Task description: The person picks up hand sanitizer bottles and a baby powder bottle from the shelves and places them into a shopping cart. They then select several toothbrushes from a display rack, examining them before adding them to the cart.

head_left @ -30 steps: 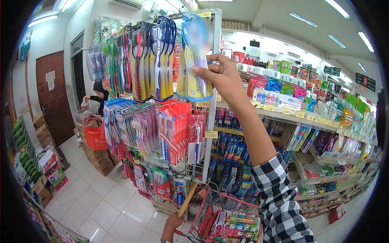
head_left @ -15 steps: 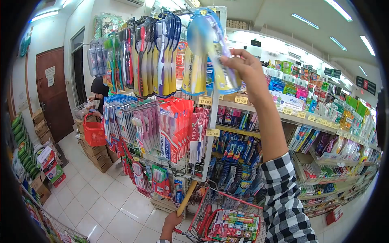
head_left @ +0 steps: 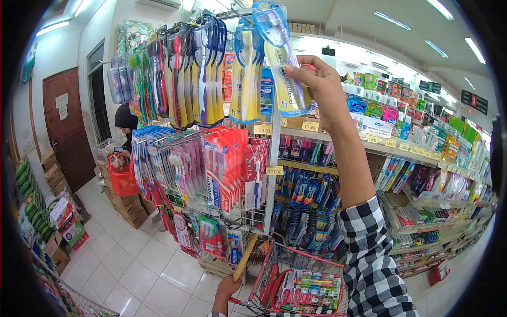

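Note:
My right hand [head_left: 319, 87] pinches a toothbrush pack [head_left: 282, 63] by its right edge, thumb on the front. The pack is a blue and yellow blister card with a purple and white toothbrush, raised beside the hook. Just left of it, similar toothbrush packs [head_left: 246, 74] hang on the rack. Low in the view, my left hand [head_left: 227, 290] is closed around the yellow handle bar [head_left: 246, 259] of a red shopping cart [head_left: 262, 269]. Inside the cart sits a red basket [head_left: 340, 296] full of colourful packaged goods [head_left: 309, 290].
More toothbrush packs [head_left: 227, 169] hang on lower hooks. Price tags [head_left: 263, 129] line the shelf edge, and stocked shelves [head_left: 417, 198] run off to the right. Beyond the rack at left, a person [head_left: 125, 119] stands by a red basket [head_left: 121, 174] and cardboard boxes [head_left: 124, 203].
The held toothbrush pack has turned to face me more squarely and separated from the hanging packs, which now show clearly. My left hand stays on the handle bar.

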The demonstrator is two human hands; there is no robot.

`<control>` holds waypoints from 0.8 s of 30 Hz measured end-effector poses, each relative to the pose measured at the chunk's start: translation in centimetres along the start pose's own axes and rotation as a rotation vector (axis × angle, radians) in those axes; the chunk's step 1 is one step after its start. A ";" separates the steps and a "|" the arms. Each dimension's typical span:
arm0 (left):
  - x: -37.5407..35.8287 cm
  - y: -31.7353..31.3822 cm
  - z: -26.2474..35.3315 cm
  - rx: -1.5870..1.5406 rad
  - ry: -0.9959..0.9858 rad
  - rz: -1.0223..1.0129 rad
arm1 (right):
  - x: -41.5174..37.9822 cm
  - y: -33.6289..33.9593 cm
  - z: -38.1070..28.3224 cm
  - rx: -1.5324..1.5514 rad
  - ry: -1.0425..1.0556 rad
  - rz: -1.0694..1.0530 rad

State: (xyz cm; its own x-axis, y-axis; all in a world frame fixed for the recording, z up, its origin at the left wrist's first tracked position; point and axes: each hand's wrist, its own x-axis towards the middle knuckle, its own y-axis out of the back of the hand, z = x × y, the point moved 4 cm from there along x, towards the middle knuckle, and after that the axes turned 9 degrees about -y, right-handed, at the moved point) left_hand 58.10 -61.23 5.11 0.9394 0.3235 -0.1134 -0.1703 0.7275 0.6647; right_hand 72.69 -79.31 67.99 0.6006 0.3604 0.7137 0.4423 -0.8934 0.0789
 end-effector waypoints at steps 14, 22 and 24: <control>0.4 -0.5 -0.8 0.059 0.013 -0.037 | -0.3 -2.7 1.0 -0.038 -0.012 -0.028; 0.5 -0.6 -0.8 0.026 -0.015 -0.024 | 0.2 -4.8 1.4 -0.143 0.030 -0.028; 0.3 -0.6 -0.8 0.023 -0.022 -0.033 | 0.1 -5.4 2.1 -0.185 0.019 -0.025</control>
State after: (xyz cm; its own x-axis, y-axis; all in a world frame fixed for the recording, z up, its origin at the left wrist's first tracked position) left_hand 58.30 -61.09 4.11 0.9507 0.2861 -0.1198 -0.1324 0.7236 0.6774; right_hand 71.75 -73.87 66.19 0.5774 0.3791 0.7231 0.3256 -0.9191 0.2218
